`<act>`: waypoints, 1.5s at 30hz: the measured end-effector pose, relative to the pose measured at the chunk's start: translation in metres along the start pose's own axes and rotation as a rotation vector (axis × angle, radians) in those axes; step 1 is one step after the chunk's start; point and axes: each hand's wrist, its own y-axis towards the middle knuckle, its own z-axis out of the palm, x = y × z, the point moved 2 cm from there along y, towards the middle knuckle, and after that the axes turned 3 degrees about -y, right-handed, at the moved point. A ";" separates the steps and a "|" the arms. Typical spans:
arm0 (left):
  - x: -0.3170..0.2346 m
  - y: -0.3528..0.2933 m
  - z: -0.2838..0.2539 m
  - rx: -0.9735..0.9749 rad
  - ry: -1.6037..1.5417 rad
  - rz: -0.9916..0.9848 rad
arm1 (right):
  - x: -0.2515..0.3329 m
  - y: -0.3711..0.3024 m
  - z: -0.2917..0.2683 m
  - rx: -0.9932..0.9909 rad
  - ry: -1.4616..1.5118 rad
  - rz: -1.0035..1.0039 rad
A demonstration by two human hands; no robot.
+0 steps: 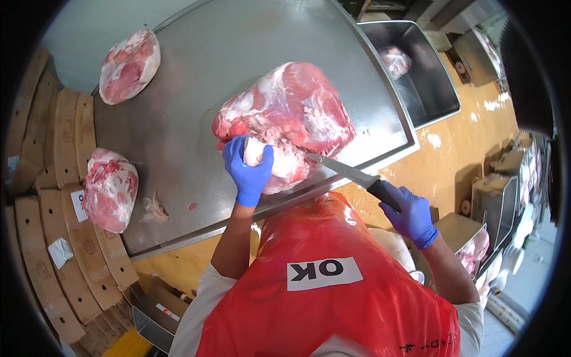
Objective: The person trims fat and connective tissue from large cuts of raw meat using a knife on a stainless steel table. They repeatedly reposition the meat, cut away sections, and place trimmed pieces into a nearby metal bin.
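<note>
A large cut of raw meat (297, 107), pink with white fat, lies on the steel table (196, 77) in front of me. My left hand (248, 169), in a blue glove, grips a whitish knob of bone or fat at the meat's near edge, thumb and fingers wrapped round it. In my right hand (410, 215), also gloved in blue, is a black-handled knife (351, 172), held off the table's near right edge. Its blade points left, and the tip touches the meat's near right side, where a cut opens the flesh.
Two smaller meat pieces lie at the table's left, one far (129, 66) and one near (111, 193), with a fatty scrap (154, 208) beside the latter. Flattened cardboard boxes (83, 256) stack at left. A steel bin (416, 65) holding meat stands right. Meat-filled carts line the far right.
</note>
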 end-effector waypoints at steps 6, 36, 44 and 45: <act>-0.018 -0.015 0.019 -0.047 0.057 0.024 | 0.042 0.001 -0.031 -0.050 0.131 0.024; -0.014 -0.008 0.009 0.074 -0.095 -0.122 | 0.015 0.087 -0.036 0.519 0.423 0.108; -0.002 -0.010 0.008 0.157 -0.109 -0.137 | -0.015 0.016 0.132 -0.050 0.623 -0.030; -0.001 -0.010 0.007 0.165 -0.138 -0.159 | -0.016 0.016 0.144 -0.104 0.622 -0.059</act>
